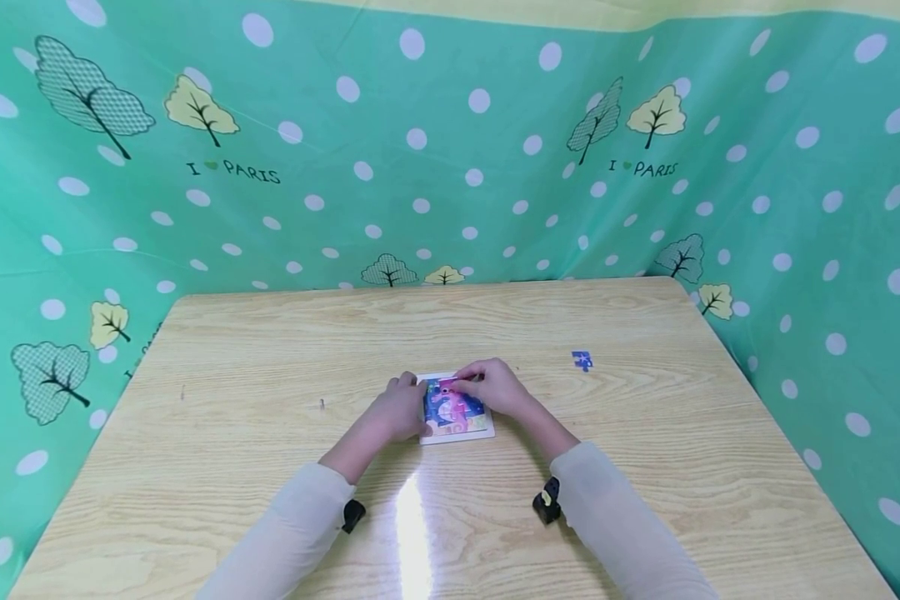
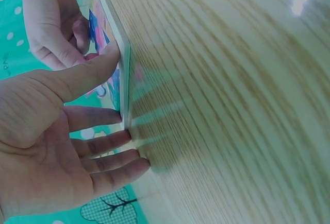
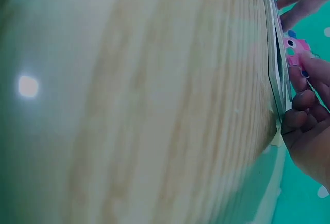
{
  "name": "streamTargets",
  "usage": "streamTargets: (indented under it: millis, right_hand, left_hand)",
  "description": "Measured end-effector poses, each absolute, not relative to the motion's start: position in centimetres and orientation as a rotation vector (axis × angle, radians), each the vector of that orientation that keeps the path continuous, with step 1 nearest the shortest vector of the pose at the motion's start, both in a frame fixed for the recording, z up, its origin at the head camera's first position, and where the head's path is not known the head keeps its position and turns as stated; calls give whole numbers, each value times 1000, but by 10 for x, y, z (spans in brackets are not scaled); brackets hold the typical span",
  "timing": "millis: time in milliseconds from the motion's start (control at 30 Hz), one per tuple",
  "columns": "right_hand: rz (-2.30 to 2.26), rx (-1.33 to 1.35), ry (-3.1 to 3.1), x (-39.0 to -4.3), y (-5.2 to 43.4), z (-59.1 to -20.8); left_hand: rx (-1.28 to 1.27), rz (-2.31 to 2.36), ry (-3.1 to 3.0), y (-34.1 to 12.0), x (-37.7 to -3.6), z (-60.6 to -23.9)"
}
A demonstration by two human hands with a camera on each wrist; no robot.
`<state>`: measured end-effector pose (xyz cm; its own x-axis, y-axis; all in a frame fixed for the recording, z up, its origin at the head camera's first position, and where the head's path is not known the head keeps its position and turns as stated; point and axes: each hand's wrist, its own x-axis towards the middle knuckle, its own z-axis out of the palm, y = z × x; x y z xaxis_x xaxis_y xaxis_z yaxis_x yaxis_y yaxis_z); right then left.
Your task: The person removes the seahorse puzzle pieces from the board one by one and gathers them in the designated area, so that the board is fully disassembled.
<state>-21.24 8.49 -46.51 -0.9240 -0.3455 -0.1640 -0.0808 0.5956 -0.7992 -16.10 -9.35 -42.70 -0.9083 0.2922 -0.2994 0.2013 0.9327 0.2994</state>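
Bright, tabletop glare, blurred wrist views

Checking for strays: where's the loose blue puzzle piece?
Head view: the blue piece lies alone on the table, right of the right hand and puzzle board.

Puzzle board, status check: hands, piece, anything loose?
Left hand flat against puzzle board left edge, fingers straight. Right hand pinching pink puzzle piece at board's top edge. Blue puzzle piece loose on table, right of board.
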Motion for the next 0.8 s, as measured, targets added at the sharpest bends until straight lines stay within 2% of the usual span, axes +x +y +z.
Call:
streamTargets:
  millis: [800]
  right_hand:
    - [-1298,-289,2500,-213,86,-469]
  left_hand:
    - [338,363,2730,-92,-161,-428]
